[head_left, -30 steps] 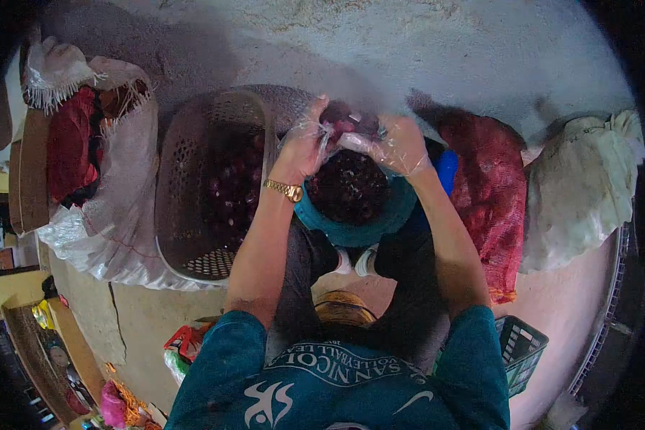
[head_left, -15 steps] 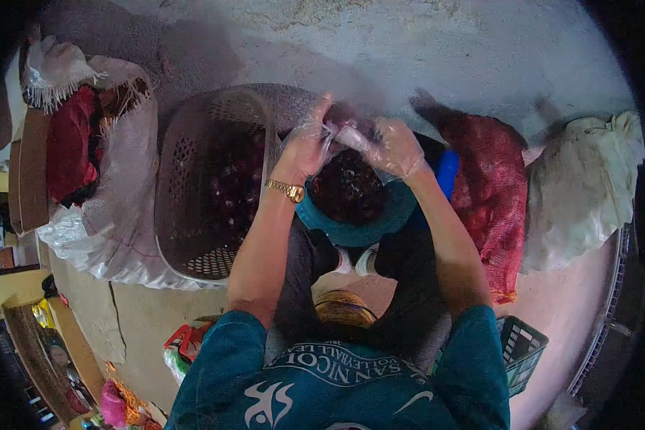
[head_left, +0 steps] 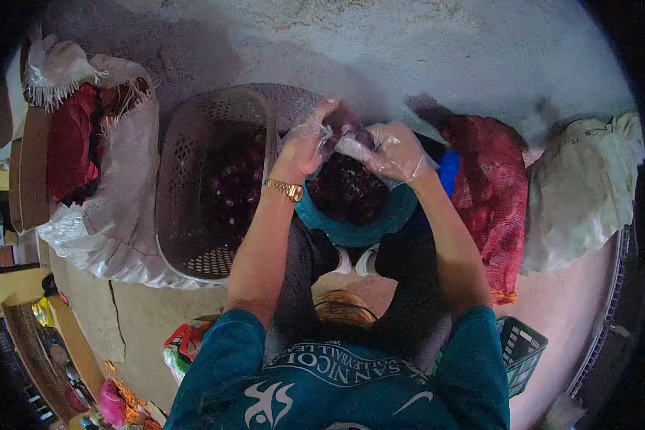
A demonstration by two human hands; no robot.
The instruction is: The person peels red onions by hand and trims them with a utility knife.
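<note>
Both hands wear clear plastic gloves and meet above a teal basin (head_left: 322, 223). My left hand (head_left: 309, 143), with a gold watch at the wrist, curls round a dark red onion-like bulb (head_left: 345, 123). From the other side, my right hand (head_left: 393, 149) presses its bent fingers against the same bulb, which is partly hidden and blurred. Dark red bulbs and loose skins (head_left: 347, 188) fill the basin below. At the left stands a grey perforated basket (head_left: 170, 172) with more dark red bulbs (head_left: 233, 179) inside.
A red mesh sack (head_left: 484, 193) and a whitish sack (head_left: 580, 193) lie to the right. An open white woven sack (head_left: 132, 186) stands at the far left. Below right is a green crate (head_left: 524, 351); a blue object (head_left: 448, 172) is beside the basin. A wall runs behind.
The bulb between my hands has become more covered by the fingers. My right hand has shifted slightly and its fingers are more curled. My left hand has barely moved.
</note>
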